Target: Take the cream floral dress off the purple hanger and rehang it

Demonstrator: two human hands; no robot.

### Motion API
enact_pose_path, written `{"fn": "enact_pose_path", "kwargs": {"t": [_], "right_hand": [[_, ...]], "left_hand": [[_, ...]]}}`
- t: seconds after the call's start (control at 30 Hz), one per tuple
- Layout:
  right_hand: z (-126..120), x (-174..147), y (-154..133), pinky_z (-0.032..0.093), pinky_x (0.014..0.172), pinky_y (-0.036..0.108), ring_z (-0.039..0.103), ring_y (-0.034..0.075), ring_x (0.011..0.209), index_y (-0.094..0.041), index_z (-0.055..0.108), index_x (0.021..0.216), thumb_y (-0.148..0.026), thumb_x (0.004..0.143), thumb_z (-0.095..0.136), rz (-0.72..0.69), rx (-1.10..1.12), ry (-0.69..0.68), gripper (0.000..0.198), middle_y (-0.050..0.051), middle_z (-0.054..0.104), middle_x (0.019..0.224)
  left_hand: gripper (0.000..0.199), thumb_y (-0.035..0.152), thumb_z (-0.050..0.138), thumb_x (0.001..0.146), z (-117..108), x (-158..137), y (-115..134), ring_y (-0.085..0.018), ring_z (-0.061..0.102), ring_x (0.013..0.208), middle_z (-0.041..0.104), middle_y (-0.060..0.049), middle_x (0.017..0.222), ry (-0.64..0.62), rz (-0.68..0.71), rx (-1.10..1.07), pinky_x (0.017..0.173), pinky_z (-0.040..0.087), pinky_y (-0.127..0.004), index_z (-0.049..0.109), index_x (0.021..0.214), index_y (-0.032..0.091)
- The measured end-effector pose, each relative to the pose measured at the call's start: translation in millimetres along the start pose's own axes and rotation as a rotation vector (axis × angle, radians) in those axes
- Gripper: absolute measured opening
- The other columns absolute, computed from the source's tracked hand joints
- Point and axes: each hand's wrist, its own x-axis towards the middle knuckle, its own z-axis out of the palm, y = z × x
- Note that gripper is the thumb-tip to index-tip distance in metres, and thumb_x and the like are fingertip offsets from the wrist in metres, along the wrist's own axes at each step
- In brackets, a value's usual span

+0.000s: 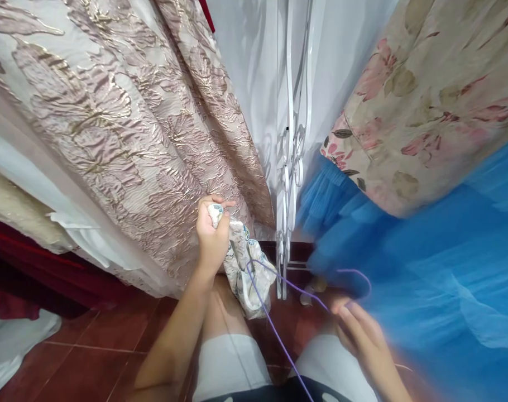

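In the head view, my left hand (212, 231) is closed around the top of a gathered white cloth (239, 279) with a blue flower print. The cloth hangs below my fist, above my knees. A thin purple cord (296, 287) meets the cloth near its middle. One length of it runs down toward my lap, and another stretches across to my right hand (360, 329). That hand is smeared by motion, but its fingertips are pinched on the cord. A loose end curls above my right fingers.
A pink and gold brocade fabric (99, 128) hangs at the left. White metal bars (290, 184) stand in the centre. To the right hang a floral fabric (442, 106) and blue tulle (430, 268). Dark red cloth (40, 262) lies low at the left, above red floor tiles (95, 368).
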Motion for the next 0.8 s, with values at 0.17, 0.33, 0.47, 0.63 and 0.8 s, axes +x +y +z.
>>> {"fn": "enact_pose_path", "kwargs": {"t": [0.17,0.33,0.47,0.63,0.8], "right_hand": [[24.0,19.0,21.3,0.023,0.040,0.019,0.030,0.007,0.039,-0.021,0.064,0.084,-0.064,0.078,0.076,0.124,0.164,-0.055,0.045,-0.008,0.040,0.047],[37.2,45.4,37.8,0.018,0.038,0.018,0.026,0.005,0.034,-0.020,0.059,0.084,-0.065,0.070,0.081,0.163,0.343,0.016,0.051,-0.011,0.037,0.041],[46.2,58.5,46.2,0.021,0.038,0.018,0.033,0.007,0.035,-0.021,0.058,0.087,-0.058,0.064,0.085,0.166,0.509,0.111,0.052,-0.011,0.041,0.043],[64.5,72.4,59.0,0.017,0.038,0.017,0.029,0.006,0.034,-0.020,0.058,0.086,-0.048,0.064,0.083,0.245,0.612,0.110,0.044,-0.013,0.034,0.044],[53.7,88.4,72.0,0.035,0.042,0.021,0.044,0.009,0.041,-0.023,0.049,0.079,-0.047,0.064,0.079,0.099,0.602,0.257,0.042,-0.009,0.047,0.050]], "left_hand": [[0.022,0.021,0.065,0.086,1.6,-7.4,-7.9,-0.021,0.070,0.099,0.061,-0.005,0.108,-0.049,-0.007,-0.009,0.096,0.050,-0.035,0.053,0.104,0.021],[0.021,0.030,0.069,0.088,-2.1,-18.0,-5.5,-0.020,0.070,0.092,0.058,-0.005,0.109,-0.137,-0.048,-0.063,0.090,0.052,-0.033,0.053,0.095,0.020],[0.019,0.029,0.069,0.091,-1.3,-36.1,-2.8,-0.018,0.068,0.089,0.058,-0.005,0.111,-0.236,-0.130,-0.187,0.082,0.053,-0.031,0.052,0.091,0.019],[0.007,0.023,0.058,0.097,19.2,-69.0,15.5,-0.022,0.065,0.095,0.058,-0.009,0.112,-0.512,-0.170,-0.205,0.086,0.054,-0.036,0.058,0.091,0.020],[0.020,0.005,0.046,0.089,29.5,-93.5,42.2,-0.026,0.063,0.103,0.060,-0.012,0.112,-1.041,-0.054,-0.240,0.089,0.055,-0.040,0.058,0.089,0.021]]}}
